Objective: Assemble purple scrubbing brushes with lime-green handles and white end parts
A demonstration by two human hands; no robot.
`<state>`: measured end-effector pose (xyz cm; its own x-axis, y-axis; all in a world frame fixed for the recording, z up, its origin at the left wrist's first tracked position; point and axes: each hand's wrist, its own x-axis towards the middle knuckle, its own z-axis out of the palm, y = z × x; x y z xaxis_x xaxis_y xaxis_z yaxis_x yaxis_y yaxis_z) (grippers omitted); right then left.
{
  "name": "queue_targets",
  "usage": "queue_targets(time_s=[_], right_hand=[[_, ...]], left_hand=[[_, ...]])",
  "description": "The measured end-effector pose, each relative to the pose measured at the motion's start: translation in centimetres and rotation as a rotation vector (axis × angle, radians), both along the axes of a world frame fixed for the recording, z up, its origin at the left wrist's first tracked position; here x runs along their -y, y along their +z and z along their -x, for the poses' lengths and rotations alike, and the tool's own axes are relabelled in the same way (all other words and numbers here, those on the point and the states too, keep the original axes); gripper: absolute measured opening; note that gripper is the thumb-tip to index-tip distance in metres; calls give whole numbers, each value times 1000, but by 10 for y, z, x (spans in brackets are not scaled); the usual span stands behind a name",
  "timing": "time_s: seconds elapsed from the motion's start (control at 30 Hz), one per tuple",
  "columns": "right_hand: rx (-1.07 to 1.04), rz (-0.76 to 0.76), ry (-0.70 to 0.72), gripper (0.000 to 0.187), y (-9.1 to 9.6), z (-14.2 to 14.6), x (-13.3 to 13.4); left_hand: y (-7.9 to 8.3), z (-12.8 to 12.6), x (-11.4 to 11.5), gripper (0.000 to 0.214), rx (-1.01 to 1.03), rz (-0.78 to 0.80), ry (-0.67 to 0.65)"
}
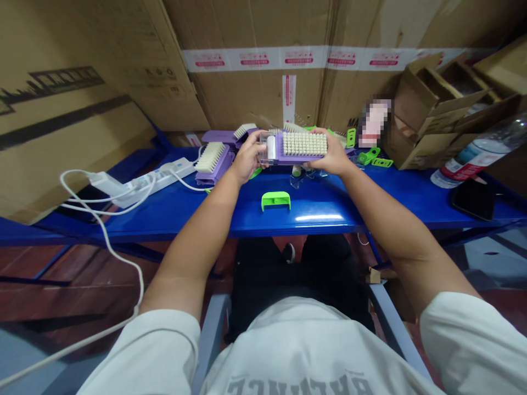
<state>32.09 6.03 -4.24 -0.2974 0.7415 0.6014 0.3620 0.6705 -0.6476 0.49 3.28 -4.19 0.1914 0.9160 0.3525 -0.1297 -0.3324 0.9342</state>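
Note:
Both my hands are raised above the table's far side. My right hand (331,154) grips the right end of a purple brush with cream bristles (298,145), which faces up. My left hand (249,158) holds a clear plastic piece (267,147) against the brush's left end, with a white part showing inside it. Fingers hide part of the brush's ends. A bright green plastic clip (275,201) lies on the blue metal table (296,219) in front of and below my hands, touching neither.
Two more purple brushes (212,163) lie behind my left hand, beside a white power strip (152,181) with white cables. Green parts (368,156) and clear pieces (302,176) lie near my right hand. A phone (473,198), plastic bottle (480,153) and cardboard boxes (436,112) stand at right.

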Motion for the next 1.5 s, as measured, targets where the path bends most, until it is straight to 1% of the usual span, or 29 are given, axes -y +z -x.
queue_targets(time_s=[0.2, 0.4, 0.53, 0.7, 0.9, 1.1, 1.3, 1.5], right_hand=[[-16, 14, 18, 111, 3, 1, 2], [-41, 14, -4, 109, 4, 3, 4], [-46, 24, 9, 109, 4, 2, 4], [-32, 5, 10, 105, 3, 1, 3], [-7, -30, 7, 103, 1, 0, 0], [-32, -3, 16, 101, 3, 1, 3], [-20, -15, 12, 101, 3, 2, 2], [-5, -32, -11, 97, 7, 2, 5]], left_hand=[[-4, 2, -5, 62, -24, -21, -6], [-4, 4, -6, 60, -38, -23, -9], [-5, 5, -6, 63, -51, -28, -5], [-7, 6, -8, 62, -79, -69, -25], [-4, 3, -5, 63, -50, -44, -30], [-2, 2, -4, 62, -69, -12, -17], [-5, 3, -6, 62, -85, -28, -24], [-4, 3, -5, 64, -115, -38, 9]])
